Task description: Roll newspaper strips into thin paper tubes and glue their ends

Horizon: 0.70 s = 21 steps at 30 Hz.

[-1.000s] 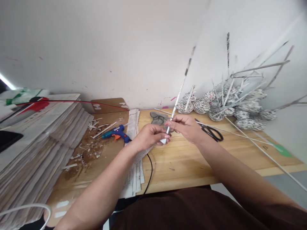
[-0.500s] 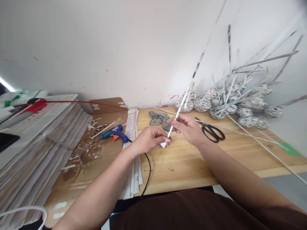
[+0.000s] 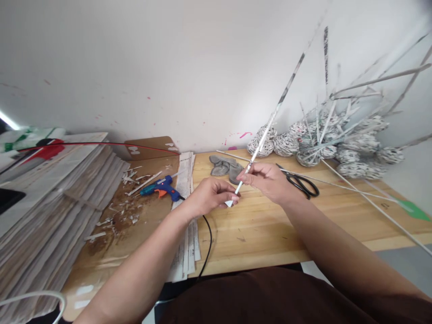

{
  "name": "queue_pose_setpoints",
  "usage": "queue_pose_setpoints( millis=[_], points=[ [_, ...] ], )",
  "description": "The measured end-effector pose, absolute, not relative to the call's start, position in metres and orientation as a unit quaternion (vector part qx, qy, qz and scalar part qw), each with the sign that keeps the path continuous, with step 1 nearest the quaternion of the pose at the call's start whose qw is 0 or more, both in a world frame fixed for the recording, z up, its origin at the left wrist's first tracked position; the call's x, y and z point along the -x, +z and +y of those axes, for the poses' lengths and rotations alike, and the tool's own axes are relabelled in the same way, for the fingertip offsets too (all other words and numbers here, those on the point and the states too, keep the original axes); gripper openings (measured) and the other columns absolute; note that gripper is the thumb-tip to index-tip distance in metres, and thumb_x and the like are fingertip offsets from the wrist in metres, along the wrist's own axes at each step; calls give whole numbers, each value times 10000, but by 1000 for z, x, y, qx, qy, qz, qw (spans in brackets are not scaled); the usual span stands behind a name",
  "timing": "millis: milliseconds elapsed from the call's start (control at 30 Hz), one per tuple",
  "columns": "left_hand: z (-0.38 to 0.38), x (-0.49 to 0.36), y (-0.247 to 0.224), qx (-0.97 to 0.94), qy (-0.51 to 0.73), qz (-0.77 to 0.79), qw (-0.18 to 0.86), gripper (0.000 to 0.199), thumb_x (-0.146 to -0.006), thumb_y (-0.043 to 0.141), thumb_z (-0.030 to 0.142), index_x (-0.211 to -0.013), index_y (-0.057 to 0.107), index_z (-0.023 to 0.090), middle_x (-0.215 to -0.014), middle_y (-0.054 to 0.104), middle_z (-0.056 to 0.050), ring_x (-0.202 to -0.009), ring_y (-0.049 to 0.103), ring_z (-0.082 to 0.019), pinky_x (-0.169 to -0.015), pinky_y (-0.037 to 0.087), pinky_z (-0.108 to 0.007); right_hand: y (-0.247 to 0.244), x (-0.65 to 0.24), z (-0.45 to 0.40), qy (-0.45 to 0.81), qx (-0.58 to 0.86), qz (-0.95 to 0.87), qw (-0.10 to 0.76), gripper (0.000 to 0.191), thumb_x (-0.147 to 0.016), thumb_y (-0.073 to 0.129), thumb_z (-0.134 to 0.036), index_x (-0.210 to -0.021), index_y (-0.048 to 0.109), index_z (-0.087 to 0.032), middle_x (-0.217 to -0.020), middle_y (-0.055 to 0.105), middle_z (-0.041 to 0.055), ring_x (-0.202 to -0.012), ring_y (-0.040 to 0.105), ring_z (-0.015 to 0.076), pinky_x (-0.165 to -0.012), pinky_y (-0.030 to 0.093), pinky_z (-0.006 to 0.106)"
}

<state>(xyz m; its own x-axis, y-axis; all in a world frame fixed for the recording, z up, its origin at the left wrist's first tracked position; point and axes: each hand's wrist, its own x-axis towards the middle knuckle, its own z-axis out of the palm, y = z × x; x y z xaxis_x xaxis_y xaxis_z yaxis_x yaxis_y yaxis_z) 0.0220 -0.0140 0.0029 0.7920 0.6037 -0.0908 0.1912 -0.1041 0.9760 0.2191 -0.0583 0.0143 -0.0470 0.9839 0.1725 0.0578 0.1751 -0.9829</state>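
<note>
A long thin rolled-paper tube [image 3: 270,121], printed like newspaper, slants up and to the right in front of the wall. My left hand [image 3: 214,196] pinches its lower end, where a small white paper tip pokes out below the fingers. Slightly higher along the tube, my right hand [image 3: 265,180] grips it between thumb and fingers. Behind the hands lies a crumpled grey cloth [image 3: 221,165]. Black-handled scissors [image 3: 302,183] rest just right of my right hand, their blades partly hidden.
A blue glue gun [image 3: 164,188] lies on stained cardboard [image 3: 135,238] among paper scraps. Stacked newspaper [image 3: 74,202] stands left; paper strips [image 3: 185,180] lie beside the cardboard. Woven paper balls [image 3: 357,153] with protruding tubes sit back right. A black cord [image 3: 209,238] crosses the wooden table [image 3: 253,238].
The tube leans a little further right, and its dark printed bands have shifted up and right. Both hands keep their hold at nearly the same place.
</note>
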Motion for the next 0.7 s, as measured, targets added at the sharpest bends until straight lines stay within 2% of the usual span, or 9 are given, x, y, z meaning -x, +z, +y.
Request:
queue_pose_setpoints(
  millis=[67,200,333,400,500,567,700],
  points=[
    [-14,-22,4,-720,165,274,615,296,-773,685,400,-888,714,129,-787,695,-70,-693,631,-138,-612,525,-232,14,-219,-58,443,456,-552,540,253,-672,794,-390,-727,676,-173,-657,583,-5,-599,488,103,-567,392,253],
    [-13,-21,4,-715,163,268,624,301,-782,675,408,-890,709,129,-797,697,-77,-721,642,-150,-623,533,-243,14,-218,-58,456,448,-585,500,264,-734,739,-417,-830,702,-174,-710,615,16,-623,507,117,-570,400,260],
    [-13,-21,4,-722,165,268,617,310,-763,694,418,-885,715,134,-759,687,-62,-693,633,-141,-619,533,-241,14,-216,-59,391,482,-589,518,282,-675,785,-412,-685,650,-164,-639,569,-6,-588,468,106,-549,377,250],
    [-13,-21,5,-722,164,268,617,307,-769,689,418,-887,715,135,-759,688,-62,-700,638,-143,-625,536,-244,14,-216,-59,398,474,-585,525,274,-691,772,-414,-735,659,-169,-651,575,-6,-590,473,106,-543,378,246],
    [-14,-21,6,-715,163,262,627,290,-784,680,394,-894,710,128,-770,689,-69,-704,644,-145,-628,541,-249,13,-215,-60,466,435,-598,486,268,-752,719,-420,-845,696,-169,-737,638,28,-665,547,132,-594,424,265],
    [-14,-21,6,-712,160,259,633,280,-782,685,378,-893,707,122,-781,691,-74,-701,645,-144,-624,542,-250,10,-215,-59,484,428,-601,471,259,-754,720,-412,-821,709,-162,-725,648,35,-673,565,141,-610,438,277],
    [-15,-21,7,-711,159,266,632,275,-765,705,365,-881,711,116,-764,686,-70,-680,636,-136,-605,535,-237,8,-214,-60,440,450,-588,508,228,-731,750,-386,-751,704,-163,-657,622,18,-621,553,126,-593,444,269]
  ],
)
